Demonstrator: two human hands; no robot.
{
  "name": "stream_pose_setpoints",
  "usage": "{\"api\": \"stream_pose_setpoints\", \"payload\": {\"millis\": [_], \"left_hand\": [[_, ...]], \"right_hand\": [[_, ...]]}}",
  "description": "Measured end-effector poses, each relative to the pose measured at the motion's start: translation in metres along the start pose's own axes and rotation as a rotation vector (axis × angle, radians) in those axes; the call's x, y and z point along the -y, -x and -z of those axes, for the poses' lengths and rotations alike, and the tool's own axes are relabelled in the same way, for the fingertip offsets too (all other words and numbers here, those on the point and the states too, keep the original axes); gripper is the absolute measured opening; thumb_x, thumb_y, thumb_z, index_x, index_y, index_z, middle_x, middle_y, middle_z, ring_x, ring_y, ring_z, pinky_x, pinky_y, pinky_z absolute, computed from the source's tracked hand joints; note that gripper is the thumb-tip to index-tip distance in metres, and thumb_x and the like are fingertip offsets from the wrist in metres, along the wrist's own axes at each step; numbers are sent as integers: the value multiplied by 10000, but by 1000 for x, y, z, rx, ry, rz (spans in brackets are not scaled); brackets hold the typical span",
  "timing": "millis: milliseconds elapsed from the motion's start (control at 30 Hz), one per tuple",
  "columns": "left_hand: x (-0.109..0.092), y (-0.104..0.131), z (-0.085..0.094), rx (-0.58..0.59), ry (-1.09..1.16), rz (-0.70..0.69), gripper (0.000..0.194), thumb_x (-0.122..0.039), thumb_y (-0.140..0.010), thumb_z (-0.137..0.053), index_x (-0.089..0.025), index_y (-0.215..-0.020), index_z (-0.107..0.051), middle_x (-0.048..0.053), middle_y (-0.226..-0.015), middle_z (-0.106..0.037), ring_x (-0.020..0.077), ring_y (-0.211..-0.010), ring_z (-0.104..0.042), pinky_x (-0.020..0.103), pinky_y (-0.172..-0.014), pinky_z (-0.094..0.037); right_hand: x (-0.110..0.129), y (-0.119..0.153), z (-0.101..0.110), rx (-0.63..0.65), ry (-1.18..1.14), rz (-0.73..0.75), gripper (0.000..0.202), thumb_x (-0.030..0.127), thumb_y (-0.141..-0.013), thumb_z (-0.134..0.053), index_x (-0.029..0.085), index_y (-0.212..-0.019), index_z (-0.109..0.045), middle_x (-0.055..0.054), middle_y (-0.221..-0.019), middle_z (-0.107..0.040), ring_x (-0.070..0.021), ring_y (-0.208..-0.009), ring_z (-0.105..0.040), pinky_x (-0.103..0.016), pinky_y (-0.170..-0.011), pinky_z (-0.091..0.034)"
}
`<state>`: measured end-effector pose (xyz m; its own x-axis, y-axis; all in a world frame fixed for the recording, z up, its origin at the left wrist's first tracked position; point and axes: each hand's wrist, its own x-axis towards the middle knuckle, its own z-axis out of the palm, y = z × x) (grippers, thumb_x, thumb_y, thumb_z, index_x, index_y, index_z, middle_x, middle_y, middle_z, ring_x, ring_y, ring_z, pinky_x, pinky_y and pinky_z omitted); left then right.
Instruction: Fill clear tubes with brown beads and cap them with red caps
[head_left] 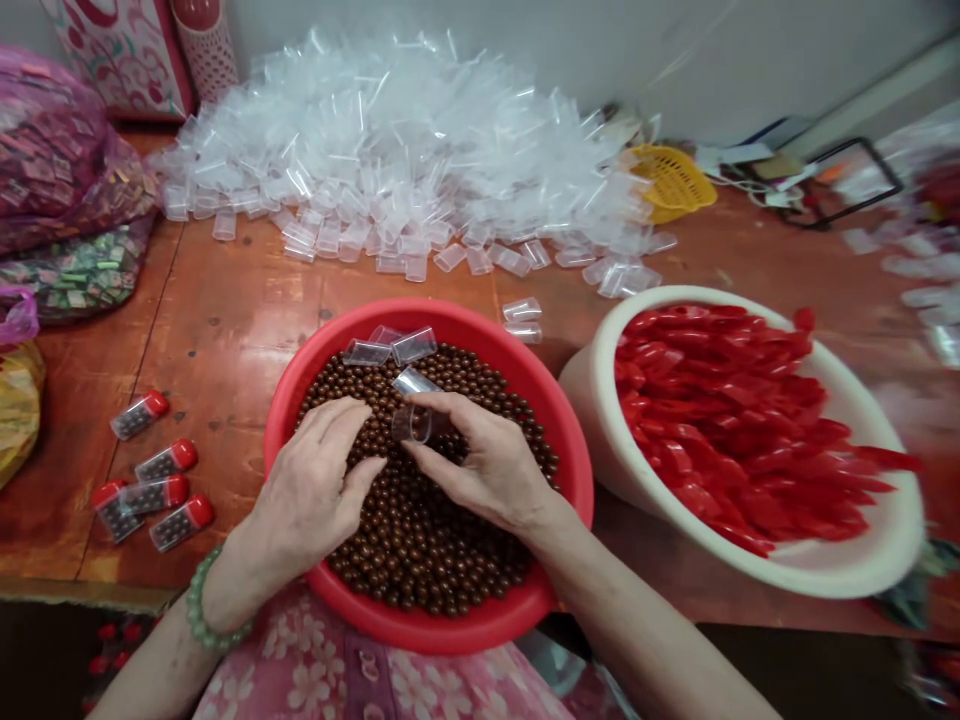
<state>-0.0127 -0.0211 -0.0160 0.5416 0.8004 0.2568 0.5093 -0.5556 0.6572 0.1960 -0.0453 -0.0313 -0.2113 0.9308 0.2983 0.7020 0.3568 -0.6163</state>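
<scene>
Right hand pinching a clear tube above the brown balls

Your right hand [491, 455] is closed lightly on a clear tube [411, 425], gripping it between thumb and forefinger over the middle of the red basin [442, 636]. The tube lies tilted on its side, and you have brown balls [442, 560] spread beneath it across the basin. Your left hand [315, 480] is over the basin's left side, its thumb standing apart from the curled fingers; whether the fingertips touch the balls, you cannot tell from here. Your two hands are near each other but apart. A green bracelet [196, 600] circles your left wrist.

The basin sits at the middle of the table's near edge. More loose tubes [414, 346] lie inside it toward its far rim, and two others are on the table [232, 320] just beyond that rim. Toward the table's near left corner you have five filled tubes with red caps [166, 460]. To the right, by the near edge, stands a white tub [889, 515] of red plastic pieces [720, 420]. A pile of clear tubes [397, 140] runs along the far edge, with a yellow basket [671, 180] at its right end.
</scene>
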Motion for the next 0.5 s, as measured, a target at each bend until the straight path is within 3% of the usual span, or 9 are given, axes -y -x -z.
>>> {"api": "stream_pose_setpoints", "payload": {"millis": [200, 367, 500], "left_hand": [[3, -7, -12, 168, 23, 57, 522, -228, -875, -572, -45, -1345, -437, 220, -1349, -549, 291, -1282, -513, 484, -1094, -439], [5, -9, -8, 230, 97, 80, 560, -188, -852, -542, -112, -1389, -406, 183, -1404, -527, 266, -1319, -501, 480, -1117, -413], [6, -11, -3, 281, 171, 134, 616, -225, -810, -589, -137, -1395, -419, 153, -1365, -583, 257, -1254, -574, 432, -1069, -472]], "right_hand": [[4, -3, 2, 34, -61, 7, 346, 187, -830, -610, 153, -1174, -588, -116, -1083, -724, -211, -991, -703, -354, -871, -575], [13, -6, 5, 67, -241, 50, 397, 182, -813, -625, 176, -1207, -574, -98, -1108, -715, -197, -1014, -689, -339, -887, -562], [24, -8, 8, 156, -318, 78, 422, 169, -837, -608, 147, -1253, -548, -118, -1149, -695, -193, -1048, -669, -337, -924, -546]]}}
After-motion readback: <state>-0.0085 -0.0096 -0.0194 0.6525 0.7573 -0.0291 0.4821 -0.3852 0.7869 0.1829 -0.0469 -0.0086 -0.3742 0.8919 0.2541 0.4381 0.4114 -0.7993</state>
